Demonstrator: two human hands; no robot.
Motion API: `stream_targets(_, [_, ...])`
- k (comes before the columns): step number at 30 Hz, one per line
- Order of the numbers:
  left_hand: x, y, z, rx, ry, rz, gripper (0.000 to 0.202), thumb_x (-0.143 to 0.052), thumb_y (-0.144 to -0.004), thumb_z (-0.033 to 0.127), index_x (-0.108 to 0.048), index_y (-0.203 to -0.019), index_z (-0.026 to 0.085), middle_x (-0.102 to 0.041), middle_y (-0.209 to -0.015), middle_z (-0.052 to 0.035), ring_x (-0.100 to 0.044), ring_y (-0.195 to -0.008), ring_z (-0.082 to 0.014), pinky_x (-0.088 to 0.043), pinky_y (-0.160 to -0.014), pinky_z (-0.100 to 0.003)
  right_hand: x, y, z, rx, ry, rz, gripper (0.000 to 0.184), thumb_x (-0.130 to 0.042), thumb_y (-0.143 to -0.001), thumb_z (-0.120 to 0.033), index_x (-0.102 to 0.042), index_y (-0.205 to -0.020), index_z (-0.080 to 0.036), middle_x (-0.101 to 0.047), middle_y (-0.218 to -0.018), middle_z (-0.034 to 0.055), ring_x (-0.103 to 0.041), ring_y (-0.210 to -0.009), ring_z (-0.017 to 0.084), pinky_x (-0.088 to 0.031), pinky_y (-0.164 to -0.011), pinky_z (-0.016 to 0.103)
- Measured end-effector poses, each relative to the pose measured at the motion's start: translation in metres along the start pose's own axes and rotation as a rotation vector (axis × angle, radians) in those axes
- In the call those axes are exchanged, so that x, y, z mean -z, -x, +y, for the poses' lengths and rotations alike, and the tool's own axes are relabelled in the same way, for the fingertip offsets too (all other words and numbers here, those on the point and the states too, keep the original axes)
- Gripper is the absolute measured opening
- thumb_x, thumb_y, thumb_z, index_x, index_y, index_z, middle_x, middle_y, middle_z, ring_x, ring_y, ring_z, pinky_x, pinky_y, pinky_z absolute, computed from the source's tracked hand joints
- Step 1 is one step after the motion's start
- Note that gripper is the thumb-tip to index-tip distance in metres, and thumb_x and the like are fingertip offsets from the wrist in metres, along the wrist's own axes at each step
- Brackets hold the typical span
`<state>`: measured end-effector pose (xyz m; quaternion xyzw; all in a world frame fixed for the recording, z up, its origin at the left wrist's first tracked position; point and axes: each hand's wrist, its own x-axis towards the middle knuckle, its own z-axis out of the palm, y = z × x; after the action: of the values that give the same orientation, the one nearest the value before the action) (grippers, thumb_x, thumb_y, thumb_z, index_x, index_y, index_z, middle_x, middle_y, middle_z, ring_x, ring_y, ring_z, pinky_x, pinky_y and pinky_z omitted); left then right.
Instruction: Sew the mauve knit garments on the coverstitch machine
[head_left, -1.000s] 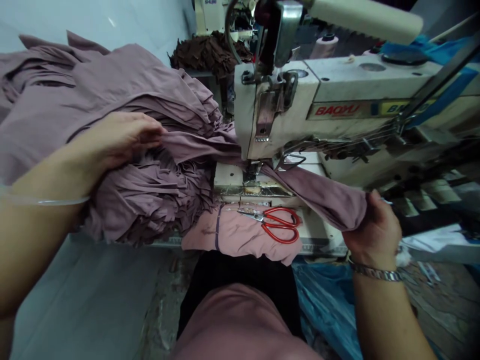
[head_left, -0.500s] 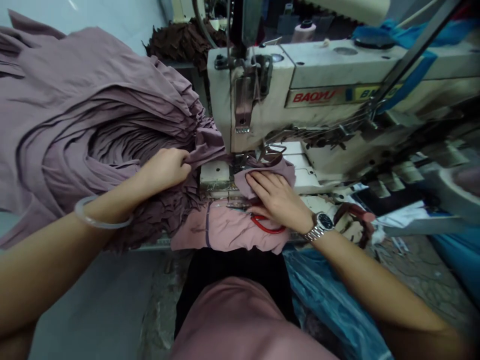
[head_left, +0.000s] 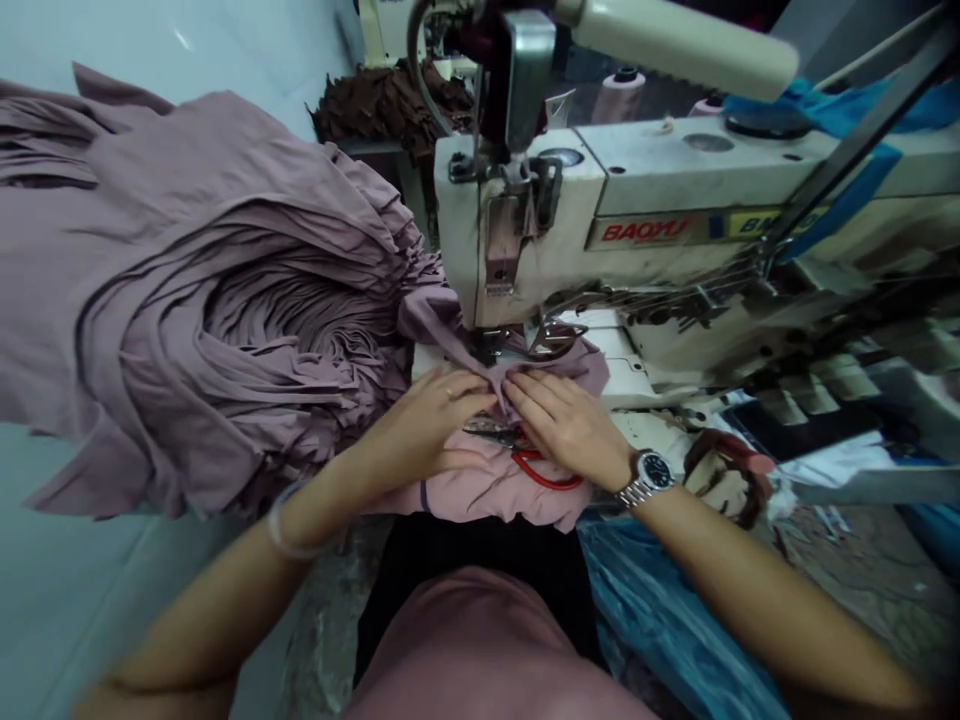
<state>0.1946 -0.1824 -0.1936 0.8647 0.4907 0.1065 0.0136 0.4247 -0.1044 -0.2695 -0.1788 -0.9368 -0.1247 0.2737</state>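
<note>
A large bunch of mauve knit garments (head_left: pixel 225 300) lies heaped to the left of the sewing machine's needle area. My left hand (head_left: pixel 427 430) and my right hand (head_left: pixel 566 425) rest side by side on a piece of mauve cloth (head_left: pixel 555 375), almost meeting at a raised fold. That cloth runs back under the metal presser foot (head_left: pixel 491 342). Red-handled scissors (head_left: pixel 541 474) lie on pink cloth just below my right fingers, partly hidden by my hands. Neither hand visibly grips anything.
The cream BAOYU sewing machine (head_left: pixel 637 230) fills the upper right, with a thread cone (head_left: pixel 619 97) behind it. A dark brown fabric pile (head_left: pixel 390 105) sits beyond. Blue plastic sheeting (head_left: pixel 660 610) covers the floor at right, and a dark red object (head_left: pixel 724 478) lies beside my right wrist.
My left hand has left the garment pile and moved right onto the cloth at the machine. My right hand has moved in from the far right, and the scissors are now mostly covered.
</note>
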Motion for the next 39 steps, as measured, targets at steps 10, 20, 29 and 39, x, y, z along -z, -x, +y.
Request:
stream_targets(10, [-0.040, -0.007, -0.033, -0.152, -0.370, 0.285, 0.030, -0.056, -0.093, 0.027, -0.062, -0.122, 0.021, -0.064, -0.083, -0.0062, -0.057, -0.077, -0.0212, -0.041, -0.065, -0.035, 0.006, 0.009, 0.005, -0.121, -0.001, -0.014, 0.037, -0.052, -0.092, -0.018, -0.057, -0.126, -0.006, -0.060, -0.130, 0.0172, -0.053, -0.116, 0.028, -0.047, -0.095, 0.045])
stream_targets(20, [-0.038, -0.007, -0.024, -0.187, -0.073, 0.323, 0.031, -0.046, -0.087, 0.002, -0.062, -0.111, 0.014, -0.065, -0.117, -0.0095, -0.059, -0.109, -0.0210, -0.050, -0.094, -0.035, 0.006, 0.014, -0.003, -0.156, -0.062, 0.010, 0.043, -0.056, -0.090, -0.015, -0.052, -0.132, -0.006, -0.057, -0.135, 0.0160, -0.049, -0.125, 0.029, -0.046, -0.102, 0.047])
stream_targets(29, [-0.036, -0.024, -0.033, 0.013, -0.095, 0.534, 0.018, -0.049, -0.087, 0.005, -0.062, -0.094, 0.015, -0.064, -0.089, -0.0063, -0.058, -0.085, -0.0198, -0.048, -0.076, -0.032, 0.008, 0.002, -0.008, -0.145, 0.042, -0.007, 0.039, -0.055, -0.089, -0.013, -0.058, -0.127, -0.006, -0.061, -0.129, 0.0150, -0.052, -0.118, 0.030, -0.047, -0.092, 0.047])
stream_targets(39, [-0.023, 0.009, 0.014, 0.162, -0.481, 0.015, 0.050, -0.048, -0.094, 0.016, -0.045, -0.143, 0.018, -0.057, -0.127, -0.0163, -0.057, -0.105, -0.0290, -0.051, -0.080, -0.041, -0.001, -0.006, -0.025, -0.184, -0.015, 0.011, 0.045, -0.052, -0.091, -0.020, -0.054, -0.131, 0.000, -0.059, -0.131, 0.0180, -0.051, -0.120, 0.030, -0.048, -0.098, 0.044])
